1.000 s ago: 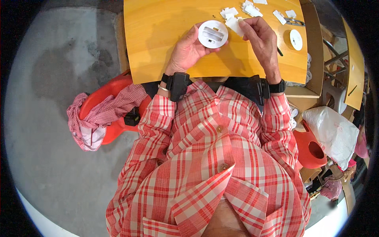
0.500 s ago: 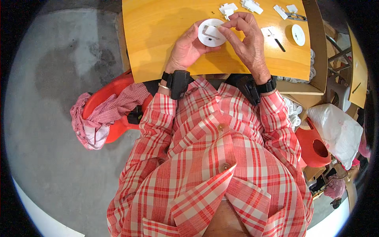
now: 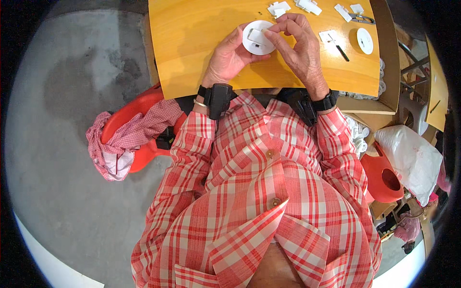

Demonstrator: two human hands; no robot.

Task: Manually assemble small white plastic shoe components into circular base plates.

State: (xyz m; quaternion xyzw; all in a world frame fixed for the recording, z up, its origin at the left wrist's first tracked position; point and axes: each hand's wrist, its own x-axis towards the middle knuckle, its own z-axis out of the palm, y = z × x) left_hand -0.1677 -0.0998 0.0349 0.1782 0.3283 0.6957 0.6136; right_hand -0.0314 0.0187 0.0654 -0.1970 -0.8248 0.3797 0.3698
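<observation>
A white round plastic disc (image 3: 249, 46) rests in my left hand (image 3: 225, 58), its fingers and thumb curled around the rim over the table. On the disc's face sits a white rectangular piece (image 3: 257, 37), with a small dark slot beside it. My right hand (image 3: 301, 48) has thumb and index finger bent together at the right end of that piece, touching it; the fingers partly cover the contact. To the right, a second white round disc (image 3: 365, 41) lies on the table, near a thin black pen-like tool (image 3: 342, 52) lying across a small white plate (image 3: 328, 37).
At the far side of the yellow wooden table (image 3: 192, 48) lie several white plastic pieces (image 3: 308, 6) and a grey-black hand tool (image 3: 362, 18). A cardboard box (image 3: 391, 91) with white parts stands right. A red chair (image 3: 144, 156) with a checked cloth is on the left.
The rectangular piece looked raised and tilted on the disc; it now appears flatter. The disc has turned slightly. Both hands stay in nearly the same place.
</observation>
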